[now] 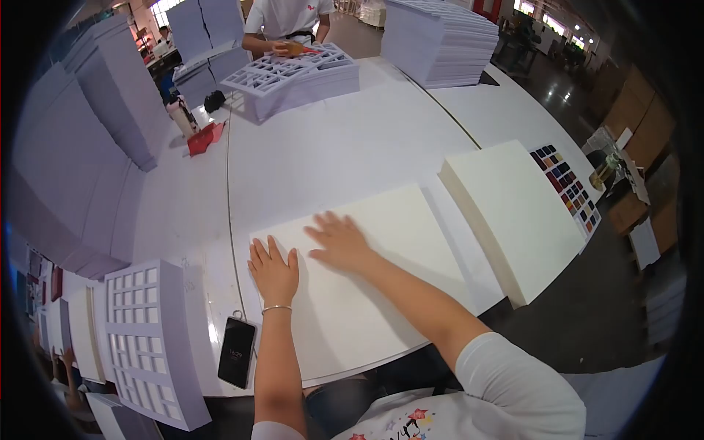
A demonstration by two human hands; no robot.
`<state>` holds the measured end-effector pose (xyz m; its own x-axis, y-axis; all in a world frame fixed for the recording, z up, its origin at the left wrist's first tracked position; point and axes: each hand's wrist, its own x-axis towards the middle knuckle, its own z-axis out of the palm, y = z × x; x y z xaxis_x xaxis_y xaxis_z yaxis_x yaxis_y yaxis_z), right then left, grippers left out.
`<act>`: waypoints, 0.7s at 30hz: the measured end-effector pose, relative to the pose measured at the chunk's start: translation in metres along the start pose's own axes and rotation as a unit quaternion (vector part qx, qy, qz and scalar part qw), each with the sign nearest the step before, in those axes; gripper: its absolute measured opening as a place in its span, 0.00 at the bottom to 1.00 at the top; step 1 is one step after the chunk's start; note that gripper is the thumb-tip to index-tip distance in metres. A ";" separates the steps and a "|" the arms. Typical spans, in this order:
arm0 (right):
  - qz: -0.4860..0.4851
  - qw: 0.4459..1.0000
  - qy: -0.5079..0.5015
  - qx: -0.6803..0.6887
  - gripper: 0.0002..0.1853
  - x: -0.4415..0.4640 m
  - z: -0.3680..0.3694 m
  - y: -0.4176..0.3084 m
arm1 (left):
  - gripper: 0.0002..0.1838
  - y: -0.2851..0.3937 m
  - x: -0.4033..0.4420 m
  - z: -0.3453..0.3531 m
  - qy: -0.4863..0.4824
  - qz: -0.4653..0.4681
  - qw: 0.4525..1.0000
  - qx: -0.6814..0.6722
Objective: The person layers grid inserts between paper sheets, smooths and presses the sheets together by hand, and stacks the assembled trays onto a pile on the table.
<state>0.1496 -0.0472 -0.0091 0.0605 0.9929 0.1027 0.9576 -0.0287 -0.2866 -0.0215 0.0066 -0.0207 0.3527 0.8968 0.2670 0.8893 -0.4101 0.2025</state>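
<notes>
A large white sheet or board (381, 308) lies flat on the white table in front of me. My left hand (274, 273) rests palm down near its left edge, fingers spread, with a thin bracelet at the wrist. To the right of it, my right hand (339, 242) is over the upper left part of the same sheet, fingers apart and slightly blurred. Neither hand holds anything. A black phone (237, 352) with a ring on its top end lies left of my left forearm.
Right of the sheet stands a thick white stack (513, 213), with a colour swatch card (565, 187) beyond it. Window-patterned panels (139, 330) are piled at left. Across the table, a person (286, 22) works over cut-out panels (293, 70). Tall stacks (440, 44) stand behind.
</notes>
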 end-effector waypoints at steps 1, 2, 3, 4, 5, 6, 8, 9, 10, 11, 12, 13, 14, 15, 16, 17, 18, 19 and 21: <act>0.033 0.999 0.009 -0.015 0.33 -0.007 -0.004 0.015 | 0.34 0.001 0.000 0.000 0.002 0.001 1.000 0.005; 0.085 0.996 0.001 -0.029 0.35 -0.012 -0.014 0.036 | 0.34 0.002 0.000 -0.001 0.000 0.000 1.000 -0.001; 0.137 0.990 -0.008 -0.042 0.36 -0.019 -0.025 0.058 | 0.34 0.002 0.000 -0.002 -0.004 -0.003 1.000 -0.008; 0.188 0.980 0.024 -0.058 0.36 -0.027 -0.032 0.080 | 0.34 0.002 0.001 -0.003 -0.001 -0.006 1.000 -0.005; 0.219 0.965 0.114 -0.084 0.35 -0.035 -0.022 0.106 | 0.34 0.002 0.002 -0.003 -0.003 -0.006 1.000 -0.008; 0.216 0.960 0.149 -0.095 0.35 -0.042 -0.021 0.118 | 0.34 0.002 0.000 -0.003 -0.007 -0.009 1.000 -0.010; 0.218 0.956 0.168 -0.100 0.33 -0.051 -0.022 0.127 | 0.34 0.000 0.002 0.008 0.000 0.003 1.000 -0.002; 0.203 0.962 0.154 -0.093 0.33 -0.047 -0.026 0.128 | 0.33 0.002 0.005 0.008 -0.019 0.005 1.000 -0.021; 0.169 0.965 0.182 -0.089 0.32 -0.044 -0.015 0.137 | 0.33 -0.004 0.005 0.025 0.028 0.033 0.998 -0.037; 0.160 0.962 0.207 -0.082 0.32 -0.045 -0.013 0.137 | 0.34 -0.003 0.003 0.024 0.018 0.009 1.000 0.002; 0.175 0.963 0.181 -0.102 0.33 -0.043 -0.006 0.145 | 0.35 -0.002 0.002 0.016 -0.026 -0.007 1.000 0.003; 0.206 0.965 0.116 -0.110 0.33 -0.041 -0.022 0.133 | 0.36 -0.001 -0.002 0.001 -0.073 -0.021 0.997 -0.019; 0.257 0.960 0.057 -0.101 0.34 -0.039 -0.039 0.113 | 0.36 0.000 -0.019 0.002 -0.058 -0.020 0.998 0.016; 0.265 0.958 0.046 -0.102 0.34 -0.039 -0.041 0.111 | 0.36 0.000 -0.042 -0.005 -0.046 -0.014 0.999 0.019; 0.263 0.959 0.036 -0.104 0.34 -0.040 -0.047 0.108 | 0.36 0.000 -0.070 -0.017 -0.047 -0.016 0.999 0.011; 0.271 0.957 0.029 -0.101 0.33 -0.041 -0.050 0.105 | 0.36 -0.002 -0.099 -0.032 -0.050 -0.008 0.999 0.006; 0.262 0.960 0.035 -0.095 0.33 -0.040 -0.047 0.105 | 0.36 -0.008 -0.129 -0.039 -0.055 -0.007 0.998 0.015; 0.265 0.958 0.035 -0.103 0.33 -0.038 -0.043 0.107 | 0.36 -0.012 -0.153 -0.044 -0.059 -0.006 0.998 0.025; 0.277 0.954 0.023 -0.117 0.33 -0.038 -0.042 0.104 | 0.36 -0.012 -0.186 -0.053 -0.043 -0.014 0.999 0.013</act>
<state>0.2589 -0.0927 -0.0024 0.5819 0.8122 0.0415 0.8118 -0.5771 -0.0891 -0.1129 -0.1639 -0.0226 0.3513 0.9189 0.1793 0.9056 -0.3821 0.1840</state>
